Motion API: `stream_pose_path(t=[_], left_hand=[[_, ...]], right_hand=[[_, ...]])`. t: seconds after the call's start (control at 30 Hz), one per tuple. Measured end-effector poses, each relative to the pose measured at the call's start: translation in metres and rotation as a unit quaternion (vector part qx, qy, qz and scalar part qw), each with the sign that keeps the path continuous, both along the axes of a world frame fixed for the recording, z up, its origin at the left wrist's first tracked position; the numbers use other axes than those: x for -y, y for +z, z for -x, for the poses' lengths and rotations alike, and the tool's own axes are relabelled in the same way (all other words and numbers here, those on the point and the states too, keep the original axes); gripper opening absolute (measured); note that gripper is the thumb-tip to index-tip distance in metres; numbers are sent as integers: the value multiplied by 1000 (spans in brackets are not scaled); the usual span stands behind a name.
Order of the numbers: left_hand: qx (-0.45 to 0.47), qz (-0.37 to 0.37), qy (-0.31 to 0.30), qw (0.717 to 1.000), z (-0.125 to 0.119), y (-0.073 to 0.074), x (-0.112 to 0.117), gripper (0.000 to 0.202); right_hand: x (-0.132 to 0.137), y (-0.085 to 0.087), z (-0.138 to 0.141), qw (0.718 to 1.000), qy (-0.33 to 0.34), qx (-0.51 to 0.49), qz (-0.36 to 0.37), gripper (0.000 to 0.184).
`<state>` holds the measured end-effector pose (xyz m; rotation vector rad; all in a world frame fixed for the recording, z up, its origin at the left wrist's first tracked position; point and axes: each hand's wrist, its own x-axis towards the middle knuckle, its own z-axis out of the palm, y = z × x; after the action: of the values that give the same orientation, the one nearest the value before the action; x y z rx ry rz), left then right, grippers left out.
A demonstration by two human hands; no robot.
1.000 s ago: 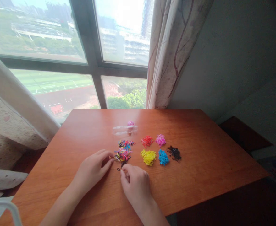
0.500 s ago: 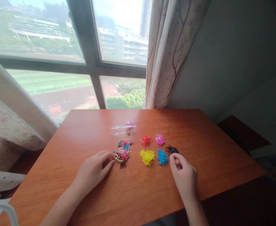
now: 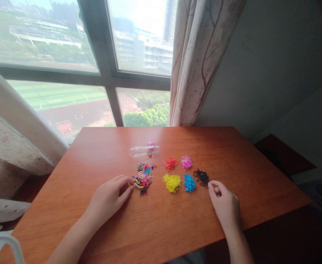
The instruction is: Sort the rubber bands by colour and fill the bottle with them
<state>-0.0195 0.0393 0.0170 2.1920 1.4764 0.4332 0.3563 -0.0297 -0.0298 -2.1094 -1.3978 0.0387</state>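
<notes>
At the near left edge of a mixed pile of coloured rubber bands (image 3: 143, 179), my left hand (image 3: 113, 194) has thumb and forefinger drawn close in a loose pinch; what lies between the tips is too small to make out. My right hand (image 3: 224, 200) is closed in a pinch beside the black rubber bands (image 3: 201, 176), fingertips at that pile's lower right edge. Whether it holds a band is hidden. Between the hands lie yellow rubber bands (image 3: 172, 183) and blue rubber bands (image 3: 189, 183). Behind these are red rubber bands (image 3: 170, 164) and pink rubber bands (image 3: 186, 162).
A clear plastic bottle (image 3: 140, 151) lies on its side behind the piles, with a pink object (image 3: 151, 143) by its right end. The wooden table (image 3: 95, 146) stands against a window with curtains (image 3: 196, 66) at both sides. A white curved frame (image 3: 8, 240) shows at lower left.
My right hand has moved right, from over the lower edge of the black rubber bands to just beside them, uncovering more of that pile. My left hand has stayed in place.
</notes>
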Motion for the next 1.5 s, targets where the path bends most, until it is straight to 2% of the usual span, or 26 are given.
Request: stream_pose_path(t=[0.23, 0.37, 0.53, 0.7, 0.93, 1.2, 1.37, 1.5], left_hand=[[-3, 10, 0, 1000, 0, 0, 0, 24], [-4, 12, 0, 1000, 0, 1, 1, 24], [-5, 6, 4, 1000, 1, -1, 0, 22], [-10, -1, -1, 1000, 2, -3, 0, 22], [12, -16, 4, 1000, 3, -6, 1, 17], [21, -50, -19, 998, -14, -5, 7, 19], [-26, -59, -52, 997, -22, -8, 9, 20], [-45, -77, -52, 995, -21, -9, 9, 21]], right_hand=[[0, 6, 2, 1000, -1, -5, -4, 32], [-2, 12, 16, 999, 24, -8, -28, 31], [-5, 20, 60, 991, 113, -38, -54, 26], [-8, 25, 115, 971, 226, -61, -50, 21], [-10, 23, 162, 954, 296, -39, -11, 15], [-16, 18, 177, 951, 307, -30, 25, 11], [-17, 17, 176, 953, 299, -27, 32, 11], [-16, 17, 176, 953, 300, -20, 29, 11]])
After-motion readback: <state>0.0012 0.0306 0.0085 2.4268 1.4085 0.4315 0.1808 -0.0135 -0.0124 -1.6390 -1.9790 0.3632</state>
